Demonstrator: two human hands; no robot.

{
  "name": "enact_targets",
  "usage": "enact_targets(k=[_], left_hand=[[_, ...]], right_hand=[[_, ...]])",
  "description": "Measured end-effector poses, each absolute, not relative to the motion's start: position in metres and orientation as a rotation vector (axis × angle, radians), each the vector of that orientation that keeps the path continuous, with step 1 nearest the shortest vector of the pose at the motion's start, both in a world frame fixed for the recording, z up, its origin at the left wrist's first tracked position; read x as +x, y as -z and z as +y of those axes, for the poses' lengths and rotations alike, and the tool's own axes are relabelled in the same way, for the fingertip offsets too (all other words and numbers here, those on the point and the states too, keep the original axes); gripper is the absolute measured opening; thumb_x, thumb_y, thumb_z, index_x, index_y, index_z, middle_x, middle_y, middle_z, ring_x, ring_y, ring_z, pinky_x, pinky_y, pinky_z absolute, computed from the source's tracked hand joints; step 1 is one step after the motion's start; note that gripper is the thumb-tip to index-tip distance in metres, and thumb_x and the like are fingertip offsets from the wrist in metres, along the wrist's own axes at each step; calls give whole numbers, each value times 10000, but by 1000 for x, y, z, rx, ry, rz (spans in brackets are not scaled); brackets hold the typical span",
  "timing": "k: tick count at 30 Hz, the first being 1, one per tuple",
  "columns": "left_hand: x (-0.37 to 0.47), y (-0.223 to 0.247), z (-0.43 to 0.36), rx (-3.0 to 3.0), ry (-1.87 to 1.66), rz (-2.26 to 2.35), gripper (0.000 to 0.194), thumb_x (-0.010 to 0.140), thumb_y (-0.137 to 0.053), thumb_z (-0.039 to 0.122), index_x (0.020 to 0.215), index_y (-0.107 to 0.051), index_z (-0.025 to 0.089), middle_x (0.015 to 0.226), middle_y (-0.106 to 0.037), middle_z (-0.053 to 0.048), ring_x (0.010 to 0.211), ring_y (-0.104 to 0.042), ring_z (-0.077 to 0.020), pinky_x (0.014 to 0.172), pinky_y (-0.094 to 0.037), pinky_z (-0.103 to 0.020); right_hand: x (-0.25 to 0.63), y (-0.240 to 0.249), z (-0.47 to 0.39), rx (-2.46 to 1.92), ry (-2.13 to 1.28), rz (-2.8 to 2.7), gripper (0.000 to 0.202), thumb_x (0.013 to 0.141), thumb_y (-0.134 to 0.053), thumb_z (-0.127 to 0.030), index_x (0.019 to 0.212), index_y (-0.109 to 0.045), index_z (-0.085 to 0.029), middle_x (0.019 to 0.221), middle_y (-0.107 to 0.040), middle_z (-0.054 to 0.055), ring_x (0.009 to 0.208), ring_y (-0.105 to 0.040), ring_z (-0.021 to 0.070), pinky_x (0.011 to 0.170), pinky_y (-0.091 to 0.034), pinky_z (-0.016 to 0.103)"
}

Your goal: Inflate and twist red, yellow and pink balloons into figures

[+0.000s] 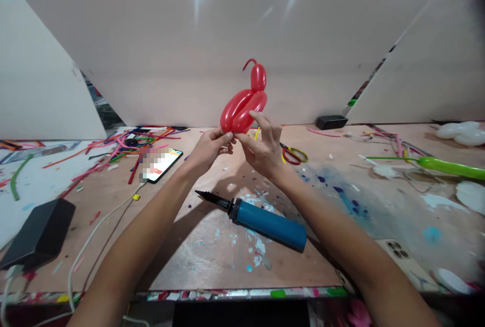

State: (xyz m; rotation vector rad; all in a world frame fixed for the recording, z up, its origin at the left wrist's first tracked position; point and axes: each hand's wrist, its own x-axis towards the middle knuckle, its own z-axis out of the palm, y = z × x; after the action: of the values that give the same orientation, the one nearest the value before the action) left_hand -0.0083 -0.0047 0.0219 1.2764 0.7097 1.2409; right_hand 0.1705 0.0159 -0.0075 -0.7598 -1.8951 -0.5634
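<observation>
A red twisted balloon [244, 109] is held up over the middle of the table, with fat looped segments below, a shorter upright segment above and a thin curled tail at the top. My left hand [212, 147] pinches its lower end between thumb and fingers. Close beside it, my right hand [263, 145] grips the same lower end, one finger resting against the balloon's right side. Just where the fingertips meet, the balloon's end is mostly covered. Beneath the hands lies a blue hand pump [271, 223] with a black nozzle pointing left.
Left of the hands are a lit phone [164, 165] on a white cable, a black box [40, 233] and many uninflated balloons [125, 145]. Scissors [293, 155] lie behind my right hand. At right are a green balloon [454, 168] and another phone [407, 264]. White boards [227, 39] stand behind.
</observation>
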Motion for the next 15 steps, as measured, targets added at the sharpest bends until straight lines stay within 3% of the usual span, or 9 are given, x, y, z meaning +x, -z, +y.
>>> enact_targets(k=[5, 11, 15], left_hand=[[-10, -25, -8, 1259, -1148, 614, 184, 752, -649, 242, 888, -660, 118, 897, -659, -75, 760, -613, -152, 701, -484, -291], [-18, -23, -4, 1228, -1151, 732, 480, 774, -605, 618, 775, -623, 137, 750, -616, -56, 622, -566, -130, 583, -467, -260], [-20, -24, -1, 1181, -1265, 729, 424, 752, -692, 521, 979, -625, 169, 926, -661, -68, 735, -618, -150, 637, -504, -271]], right_hand=[[172, 8, 17, -738, 553, -1853, 236, 907, -535, -230, 1096, -653, -306, 1470, -418, 58, 1355, -377, 322, 1027, -367, 546], [169, 9, 13, -719, 537, -1882, 240, 885, -570, -213, 1084, -654, -318, 1435, -464, 58, 1333, -426, 314, 1014, -400, 551], [166, 10, 13, -584, 462, -1916, 250, 876, -553, -155, 1056, -656, -295, 1429, -469, 73, 1315, -459, 279, 1022, -436, 514]])
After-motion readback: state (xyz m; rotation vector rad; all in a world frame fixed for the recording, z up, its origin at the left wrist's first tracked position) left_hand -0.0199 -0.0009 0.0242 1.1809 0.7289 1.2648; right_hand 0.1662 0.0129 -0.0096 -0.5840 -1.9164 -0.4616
